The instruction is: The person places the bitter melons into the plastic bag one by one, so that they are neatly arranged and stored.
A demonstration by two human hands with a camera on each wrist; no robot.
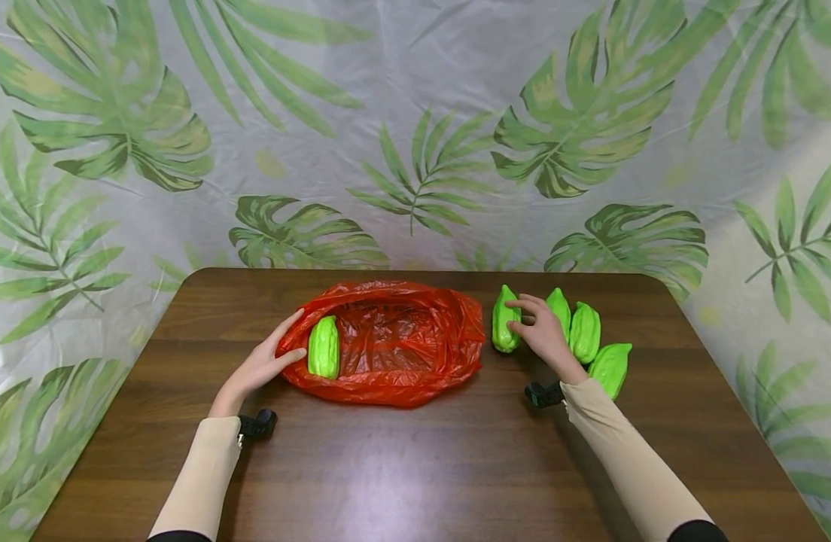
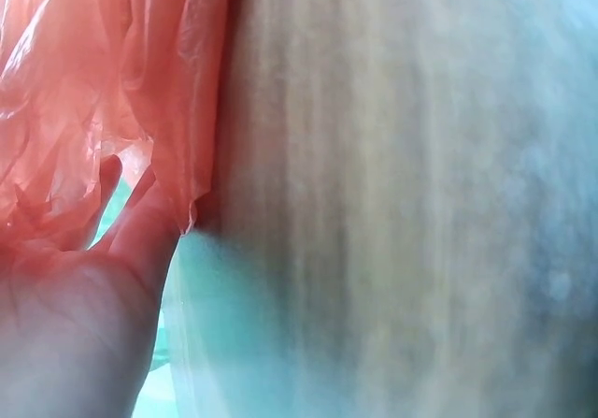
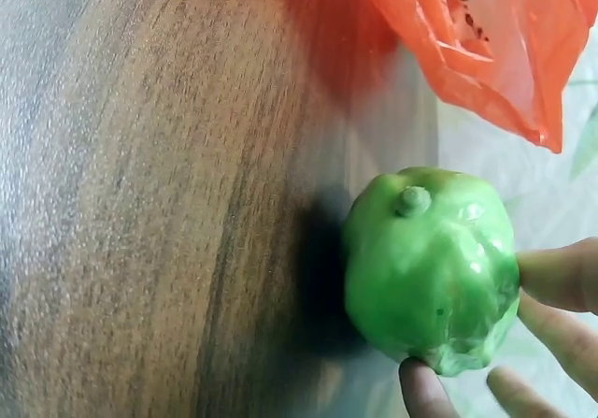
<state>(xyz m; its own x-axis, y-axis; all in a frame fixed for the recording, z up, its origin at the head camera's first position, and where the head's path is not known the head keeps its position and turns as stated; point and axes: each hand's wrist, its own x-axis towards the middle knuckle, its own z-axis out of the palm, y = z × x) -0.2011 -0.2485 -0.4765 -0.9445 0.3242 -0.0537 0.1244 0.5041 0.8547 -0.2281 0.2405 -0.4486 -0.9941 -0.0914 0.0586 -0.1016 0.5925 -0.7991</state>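
Note:
A red plastic bag [image 1: 388,388] lies with its mouth spread open on the table, a bumpy green bitter melon [image 1: 324,348] inside its left end. At the bag's left rim, my left hand [image 1: 269,357] holds the plastic, thumb on the near side of the fingers. Red film partly covers those fingers in the left wrist view. Right of the bag, my right hand [image 1: 543,331] has thumb and fingertips on another bitter melon [image 3: 425,273]. Whether that melon is off the table, I cannot tell.
Several more bitter melons [image 1: 585,331] lie on the brown wooden table [image 1: 388,467], beside and behind the right hand. A leaf-patterned curtain [image 1: 422,150] hangs behind the table's far edge. Dark wrist cameras [image 1: 258,424] sit at both wrists.

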